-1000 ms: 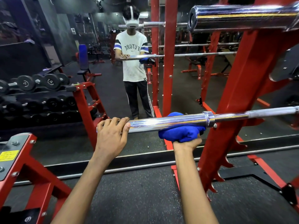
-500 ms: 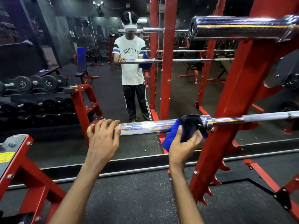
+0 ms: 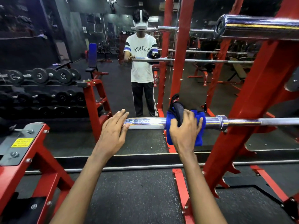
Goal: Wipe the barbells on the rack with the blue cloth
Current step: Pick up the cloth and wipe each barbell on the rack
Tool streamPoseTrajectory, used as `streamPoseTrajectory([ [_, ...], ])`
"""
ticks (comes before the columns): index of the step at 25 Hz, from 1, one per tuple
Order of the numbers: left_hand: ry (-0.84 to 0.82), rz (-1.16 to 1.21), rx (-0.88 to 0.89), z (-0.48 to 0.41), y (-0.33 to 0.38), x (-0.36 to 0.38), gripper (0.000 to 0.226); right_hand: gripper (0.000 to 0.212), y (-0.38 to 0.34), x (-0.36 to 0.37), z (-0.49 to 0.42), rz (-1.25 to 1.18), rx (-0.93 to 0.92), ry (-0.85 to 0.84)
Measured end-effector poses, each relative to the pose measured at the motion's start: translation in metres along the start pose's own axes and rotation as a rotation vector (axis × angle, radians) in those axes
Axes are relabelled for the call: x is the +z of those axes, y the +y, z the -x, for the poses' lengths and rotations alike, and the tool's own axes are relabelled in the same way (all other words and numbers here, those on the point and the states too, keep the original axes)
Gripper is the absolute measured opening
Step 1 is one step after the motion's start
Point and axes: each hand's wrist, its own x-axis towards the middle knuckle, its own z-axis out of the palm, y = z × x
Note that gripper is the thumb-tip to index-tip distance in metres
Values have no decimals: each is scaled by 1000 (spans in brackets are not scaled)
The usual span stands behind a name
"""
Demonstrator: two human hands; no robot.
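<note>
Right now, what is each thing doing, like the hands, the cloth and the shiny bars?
lower barbell: level, lying on the red rack
upper barbell: lying higher on the rack, no hand on it
blue cloth: draped over the lower barbell, ends hanging
left hand: open, straight fingers resting on the lower barbell's end
right hand: gripping the blue cloth against the lower barbell
dumbbells: parked in rows on their shelves

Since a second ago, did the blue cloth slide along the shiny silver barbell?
Yes. The blue cloth slid left, away from the silver collar ring beside the red rack post.
</note>
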Motion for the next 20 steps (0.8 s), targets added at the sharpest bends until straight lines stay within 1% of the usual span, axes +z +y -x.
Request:
streamPoseTrajectory([
  [2,-14,4,28,-1,-2,-2,53,60,-3,4,14,-26,-145,-73],
  [4,-32,57,25,-1,-1,-5,51,55,6,-2,3,-57,-222,-75],
  [6,-50,172,-12,-1,0,-9,49,50,18,-13,-16,-60,-183,-51],
  [8,-41,251,-47,-1,2,-12,49,46,28,-22,-31,-61,-68,6],
  [10,-25,274,-69,-1,3,-12,48,44,26,-23,-31,-40,15,33],
  [12,-11,279,-81,0,6,-10,48,48,14,-13,-19,-4,16,19],
  [15,-10,240,-52,0,6,-9,46,56,-17,6,10,-3,-112,-44],
  [18,-20,157,-13,2,-2,-9,46,49,-19,10,14,-91,-290,-139],
  [20,-26,128,19,5,-8,-10,46,42,-4,4,4,-150,-349,-166],
])
